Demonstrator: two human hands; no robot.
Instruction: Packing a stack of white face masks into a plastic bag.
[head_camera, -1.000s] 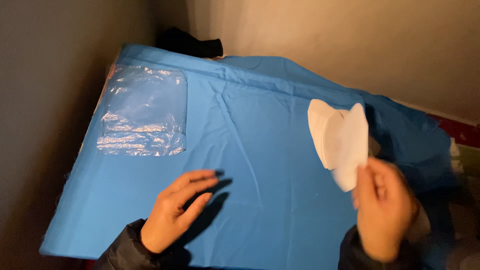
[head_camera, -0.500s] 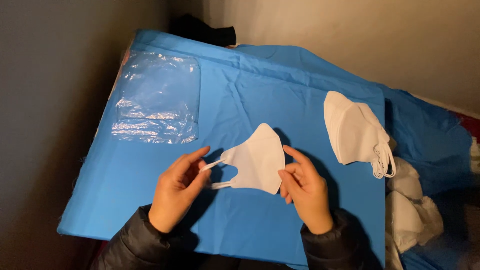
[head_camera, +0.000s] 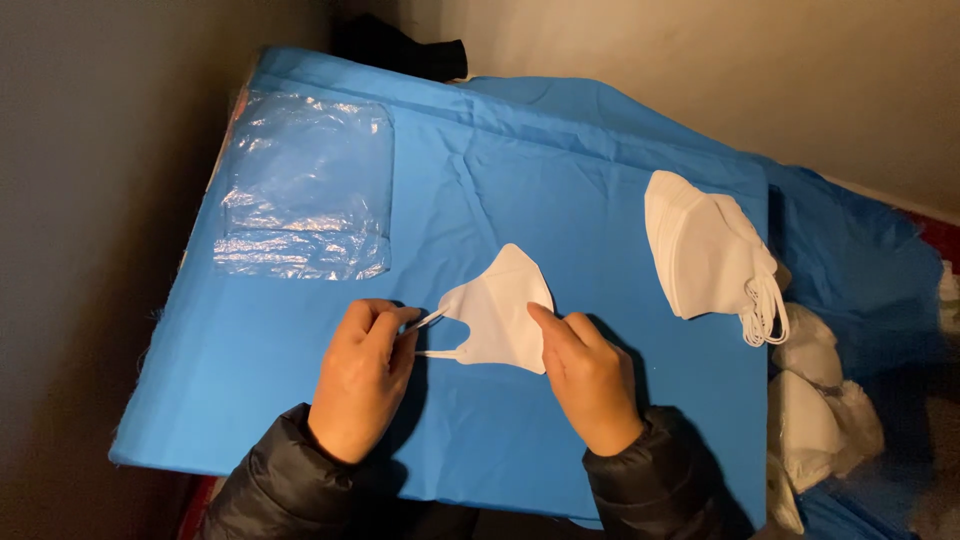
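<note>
Down near the front edge of the worktop (head_camera: 300, 400), which is draped in a blue cloth, a folded white face mask (head_camera: 500, 315) lies flat between the two hands: the left hand (head_camera: 362, 375) has its fingers pinched shut on the mask's ear loop (head_camera: 432, 335) at the left end, while the right hand (head_camera: 590, 375) presses its fingertips on the mask's right edge, fingers curled but not wrapped around it. Far left on the cloth lies a clear plastic bag (head_camera: 305, 190), and to the right sits a stack of white masks (head_camera: 705, 255), with more masks (head_camera: 820, 400) heaped beyond the worktop's right edge.
</note>
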